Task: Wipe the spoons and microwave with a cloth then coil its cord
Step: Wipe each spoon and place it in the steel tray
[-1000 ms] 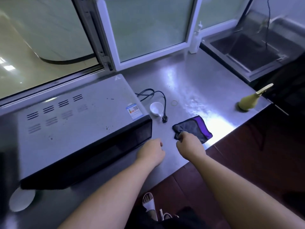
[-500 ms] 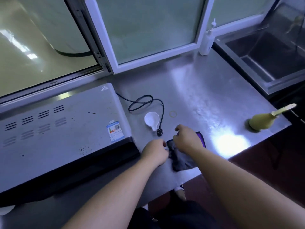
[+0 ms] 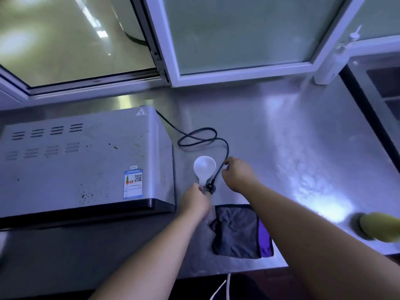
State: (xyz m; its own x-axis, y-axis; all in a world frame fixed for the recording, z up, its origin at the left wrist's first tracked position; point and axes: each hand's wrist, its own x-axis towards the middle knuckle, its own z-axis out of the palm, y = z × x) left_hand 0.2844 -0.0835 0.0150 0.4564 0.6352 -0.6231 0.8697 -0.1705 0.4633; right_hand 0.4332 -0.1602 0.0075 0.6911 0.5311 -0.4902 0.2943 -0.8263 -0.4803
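Observation:
The grey microwave [image 3: 82, 161] lies on the steel counter [image 3: 281, 137] at the left, its top spotted with dirt. Its black cord [image 3: 199, 137] loops to the right and ends in a plug [image 3: 210, 188]. A white spoon [image 3: 204, 168] lies between microwave and cord. My left hand [image 3: 194, 201] has its fingers curled over the end of the spoon's handle, right beside the plug. My right hand [image 3: 238, 175] pinches the cord just above the plug. The grey and purple cloth [image 3: 236, 232] lies crumpled near the front edge, between my forearms, with no hand on it.
A white bottle [image 3: 331, 61] stands at the back right by the window frame [image 3: 238, 74]. A sink [image 3: 383, 89] lies beyond the counter's right side. A yellow-green spray bottle [image 3: 381, 229] sits at the front right corner.
Both hands have let go of the cloth and moved forward to the spoon and the cord. The cloth now lies near the front edge. The camera has moved closer and looks more steeply down.

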